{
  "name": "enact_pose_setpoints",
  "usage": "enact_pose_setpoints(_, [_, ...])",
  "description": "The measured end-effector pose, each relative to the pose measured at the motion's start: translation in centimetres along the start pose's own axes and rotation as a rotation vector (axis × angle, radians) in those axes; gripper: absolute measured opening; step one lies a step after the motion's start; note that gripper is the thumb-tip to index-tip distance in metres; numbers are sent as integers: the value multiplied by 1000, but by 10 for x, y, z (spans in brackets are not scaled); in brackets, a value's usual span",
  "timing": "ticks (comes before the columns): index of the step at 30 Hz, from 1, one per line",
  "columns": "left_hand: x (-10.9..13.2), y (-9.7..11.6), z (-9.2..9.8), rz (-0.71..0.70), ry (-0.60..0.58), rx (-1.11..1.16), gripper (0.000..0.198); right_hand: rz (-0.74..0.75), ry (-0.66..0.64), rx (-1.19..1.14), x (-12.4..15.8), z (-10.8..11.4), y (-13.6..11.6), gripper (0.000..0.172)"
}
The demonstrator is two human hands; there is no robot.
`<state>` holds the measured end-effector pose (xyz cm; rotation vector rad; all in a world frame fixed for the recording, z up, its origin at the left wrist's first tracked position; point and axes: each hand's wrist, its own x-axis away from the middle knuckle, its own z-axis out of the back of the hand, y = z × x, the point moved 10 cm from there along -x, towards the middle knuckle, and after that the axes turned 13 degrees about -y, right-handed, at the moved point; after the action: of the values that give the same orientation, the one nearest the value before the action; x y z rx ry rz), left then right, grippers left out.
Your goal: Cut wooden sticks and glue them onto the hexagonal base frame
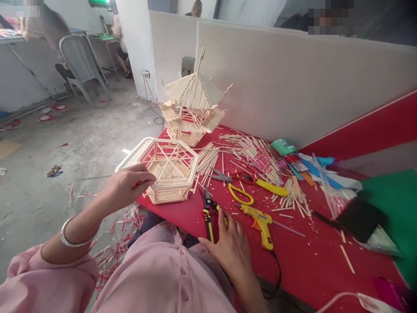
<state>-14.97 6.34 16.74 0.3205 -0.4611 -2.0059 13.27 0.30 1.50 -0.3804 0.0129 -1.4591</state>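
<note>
My left hand [133, 186] is closed in a pinch at the left corner of a hexagonal frame [172, 188] built from thin wooden sticks. Its fingertips cover that corner, so whatever they hold is hidden. My right hand [232, 241] lies low at the table's front edge, thumb and fingers apart, around the yellow-and-black handles of the hand snips [208, 213]. The index finger reaches a handle tip. Right of it lies a yellow glue gun [260, 222], and beyond the snips are yellow-handled scissors [239, 192].
A stick pagoda [195, 93] stands at the back of the red table [312, 269]. Loose sticks [254, 152] and a green roll [283, 147] lie to the right, near a black pouch [361, 217]. A partition [276, 82] borders the table. People sit farther off.
</note>
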Motion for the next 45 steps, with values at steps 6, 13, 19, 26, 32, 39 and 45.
enact_pose_setpoints(6, [2,1,0,-28,5,2,26,-30,-91,-156,-10,4,18,83])
enact_pose_setpoints(13, [2,7,2,-41,12,-9,28,23,-225,-1158,-2,-7,32,60])
enact_pose_setpoints(19, [1,6,3,-42,8,-13,28,250,-484,-1694,5,0,-18,82])
enact_pose_setpoints(26, [0,5,2,-28,-23,14,27,293,-519,-1856,5,7,-51,89])
enact_pose_setpoints(32, [0,5,1,-24,-27,31,27,265,-588,-1864,1,10,-63,82])
enact_pose_setpoints(39, [-1,3,-1,-1,-46,49,25,286,-485,-1864,-1,18,-65,66])
enact_pose_setpoints(45, [-1,4,0,14,-35,40,26,331,-442,-1751,-5,24,-72,64])
